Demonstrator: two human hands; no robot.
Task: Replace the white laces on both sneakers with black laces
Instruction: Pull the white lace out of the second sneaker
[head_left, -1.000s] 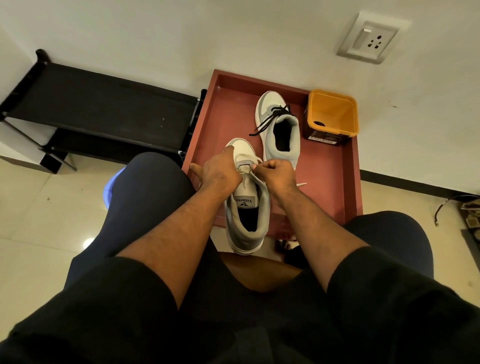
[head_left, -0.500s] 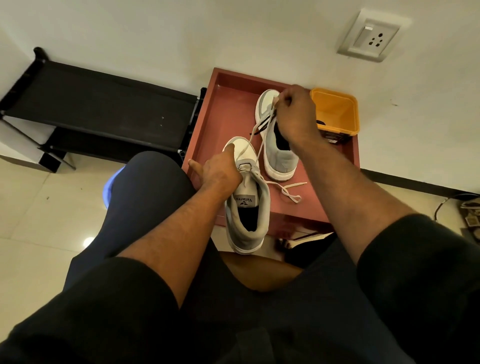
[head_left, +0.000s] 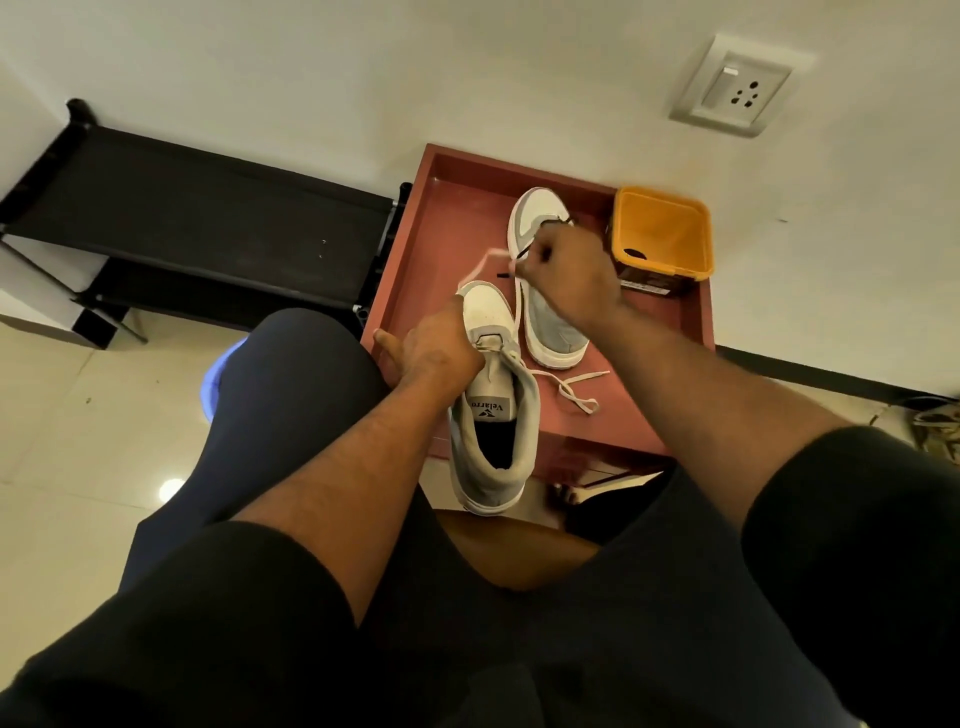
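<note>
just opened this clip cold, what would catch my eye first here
First, the near sneaker, tipped up at the front edge of the red tray in the left hand. The right hand is raised over the far sneaker, pinching a white lace pulled taut from the near one; its loose end lies on the tray. An orange tub stands in the tray's far right corner.

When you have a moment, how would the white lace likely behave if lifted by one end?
Probably floppy: the white lace lies in loose curls on the red tray. Likely very light, and it may drag or snag, since one stretch runs to the right hand.
</note>
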